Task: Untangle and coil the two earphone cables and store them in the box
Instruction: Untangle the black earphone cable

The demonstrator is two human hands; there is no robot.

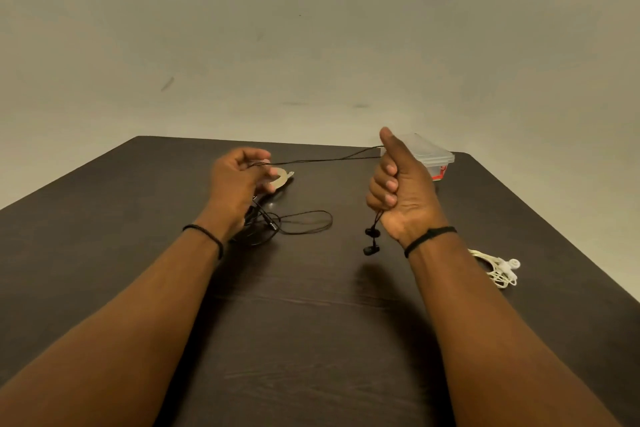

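Black earphone cable (322,159): stretched taut between right hand (398,191), fingers curled fast around it with earbuds (371,240) dangling below, and left hand (242,180), fingertips pinching it, apparently for straightening; slack on table (311,322); white earphones (498,270) bundled aside; box (433,156) beyond.

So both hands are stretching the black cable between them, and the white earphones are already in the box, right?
Not quite. The head view shows the white earphones lying bundled on the table, near the right forearm, not in the box, which stands at the far edge. The rest holds: the left hand and right hand hold the black cable stretched between them.
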